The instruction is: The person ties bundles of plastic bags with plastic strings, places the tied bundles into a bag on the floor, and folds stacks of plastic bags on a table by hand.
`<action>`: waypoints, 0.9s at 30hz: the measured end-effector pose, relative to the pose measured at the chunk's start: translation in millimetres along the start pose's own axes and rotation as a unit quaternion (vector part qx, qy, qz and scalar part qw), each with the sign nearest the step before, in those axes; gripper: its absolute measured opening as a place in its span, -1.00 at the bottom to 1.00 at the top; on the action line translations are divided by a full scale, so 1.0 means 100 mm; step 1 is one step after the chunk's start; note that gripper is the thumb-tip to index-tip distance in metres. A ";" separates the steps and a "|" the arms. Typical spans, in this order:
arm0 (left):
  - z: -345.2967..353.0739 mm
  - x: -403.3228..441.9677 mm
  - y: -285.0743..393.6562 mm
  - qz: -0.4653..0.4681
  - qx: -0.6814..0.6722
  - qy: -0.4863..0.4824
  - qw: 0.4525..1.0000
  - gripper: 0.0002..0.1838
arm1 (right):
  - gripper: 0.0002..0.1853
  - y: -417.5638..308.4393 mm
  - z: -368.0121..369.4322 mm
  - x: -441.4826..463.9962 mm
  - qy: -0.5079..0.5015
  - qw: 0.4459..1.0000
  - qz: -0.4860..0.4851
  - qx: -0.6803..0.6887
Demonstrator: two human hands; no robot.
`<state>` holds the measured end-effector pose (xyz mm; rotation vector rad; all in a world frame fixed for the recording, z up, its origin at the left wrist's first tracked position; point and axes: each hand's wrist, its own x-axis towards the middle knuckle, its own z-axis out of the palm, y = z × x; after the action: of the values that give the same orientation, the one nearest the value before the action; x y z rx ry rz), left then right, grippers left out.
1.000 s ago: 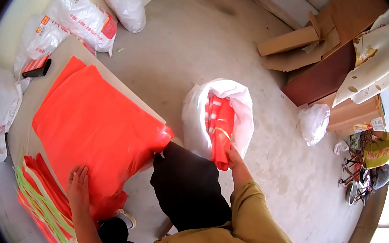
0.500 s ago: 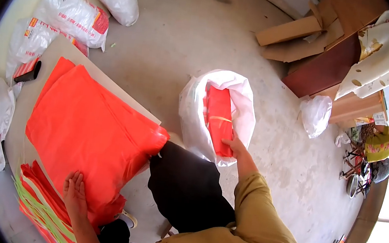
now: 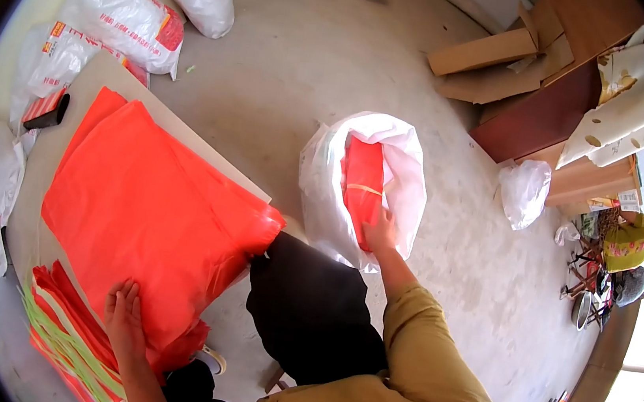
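A white woven sack (image 3: 315, 192) stands with its mouth wide on the floor. Inside lies a folded bundle of red plastic sheets (image 3: 365, 168), tied round with a yellowish band. My right hand (image 3: 384, 230) reaches into the mouth and grips the bundle's near end; some fingers are hidden. To the left, a broad stack of red plastic sheets (image 3: 150, 213) covers most of a board. My left hand (image 3: 124, 317) rests at the stack's near edge, fingers loosely extended, holding nothing. Below it are more folded red sheets (image 3: 68, 299) with pale green strips (image 3: 63, 346).
Filled white bags (image 3: 121, 15) line the wall at upper left. A dark and red striped object (image 3: 48, 110) lies on the board's corner (image 3: 93, 80). Cardboard (image 3: 489, 57) and a clear plastic bag (image 3: 524, 194) are at right. A person (image 3: 627, 244) sits farther off.
The red bundle has moved slightly away from me and deeper into the sack, with my right hand at its near end. My left hand has hardly moved.
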<state>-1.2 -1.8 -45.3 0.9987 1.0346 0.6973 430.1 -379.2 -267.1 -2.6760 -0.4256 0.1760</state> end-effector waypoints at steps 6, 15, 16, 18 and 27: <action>-0.04 0.02 -0.03 0.001 0.005 -0.019 1.000 -0.71 | -0.28 0.02 0.12 0.04 -0.181 0.963 -0.169 -0.104; -0.01 -0.02 -0.02 -0.009 0.005 -0.001 1.000 -0.71 | -0.59 -0.38 -0.12 0.02 -0.304 0.936 -0.117 -0.134; -0.03 0.00 -0.03 -0.010 0.001 -0.007 1.000 -0.72 | -0.63 -0.43 -0.23 0.02 -0.366 0.910 -0.072 -0.180; -0.04 0.01 -0.03 -0.012 0.000 -0.009 1.000 -0.72 | -0.69 -0.15 -0.27 -0.13 -0.381 0.912 -0.091 -0.120; -0.05 0.04 -0.05 -0.005 -0.009 -0.021 1.000 -0.73 | -0.81 0.22 -0.34 -0.76 -0.227 0.906 -0.351 -0.063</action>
<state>-4.5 0.8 -52.2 0.9881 0.9950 0.6745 370.4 -436.3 -241.1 -2.3918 -1.5466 0.5624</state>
